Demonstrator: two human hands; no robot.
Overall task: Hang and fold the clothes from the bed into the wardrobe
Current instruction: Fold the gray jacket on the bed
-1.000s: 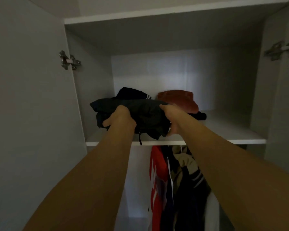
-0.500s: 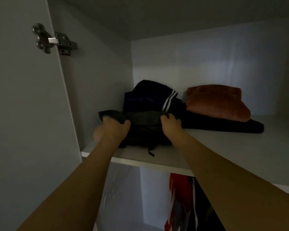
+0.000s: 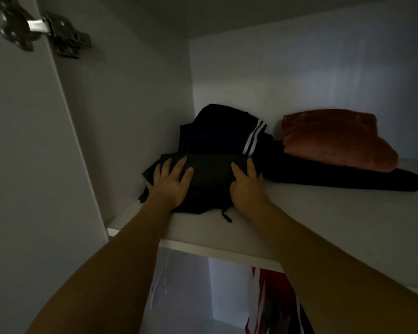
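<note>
A: Head view, inside a dim wardrobe (image 3: 135, 121): a person presses a folded black garment (image 3: 208, 179) flat on the upper shelf (image 3: 323, 227), near its left end and close to the front edge.

B: And the hands?

A: The left hand (image 3: 170, 184) lies palm down on the garment's left part, fingers straight and spread. The right hand (image 3: 247, 186) rests on its right edge, fingers straight and close together, thumb toward the middle. Neither pinches the cloth.

B: What lies around it?

A: Just behind, touching it, sits a folded dark garment with white stripes (image 3: 222, 133). To the right, a rust-coloured folded piece (image 3: 336, 138) lies on top of a long black garment (image 3: 348, 177) stretched along the shelf. A short black cord (image 3: 226, 215) trails from the pressed garment toward the shelf's front.

B: Anything else in frame?

A: A metal hinge (image 3: 46, 32) at upper left on the open door (image 3: 22, 165). Below the shelf, red and white clothes (image 3: 270, 302) hang, partly hidden by the right forearm.
</note>
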